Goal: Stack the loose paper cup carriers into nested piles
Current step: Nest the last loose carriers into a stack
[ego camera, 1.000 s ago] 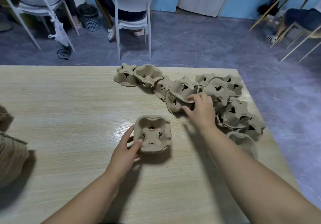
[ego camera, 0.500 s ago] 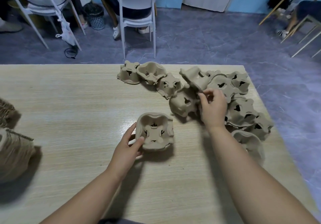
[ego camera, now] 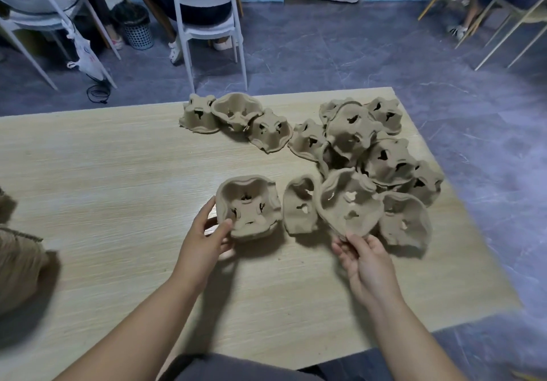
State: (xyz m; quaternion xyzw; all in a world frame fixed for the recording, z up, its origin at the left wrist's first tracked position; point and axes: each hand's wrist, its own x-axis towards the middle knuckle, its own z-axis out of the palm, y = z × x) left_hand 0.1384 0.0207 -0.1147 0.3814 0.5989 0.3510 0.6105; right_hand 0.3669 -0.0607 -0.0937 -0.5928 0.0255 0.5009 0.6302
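Grip: right hand (ego camera: 365, 258) pinching the near rim of a tilted carrier (ego camera: 347, 203), 3 o'clock of the base carrier (ego camera: 248, 207), which the left hand (ego camera: 204, 241) clasps on the counter (ego camera: 118, 173); loose heap (ego camera: 384, 155) at 1 o'clock; best nested by levelling it, matching wells, then pressing down squarely.

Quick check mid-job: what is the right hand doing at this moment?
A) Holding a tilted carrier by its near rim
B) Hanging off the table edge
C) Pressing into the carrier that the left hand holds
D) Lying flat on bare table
A: the right hand holds the near rim of the tilted carrier, whose open side faces the camera, while the left hand holds the upright carrier.
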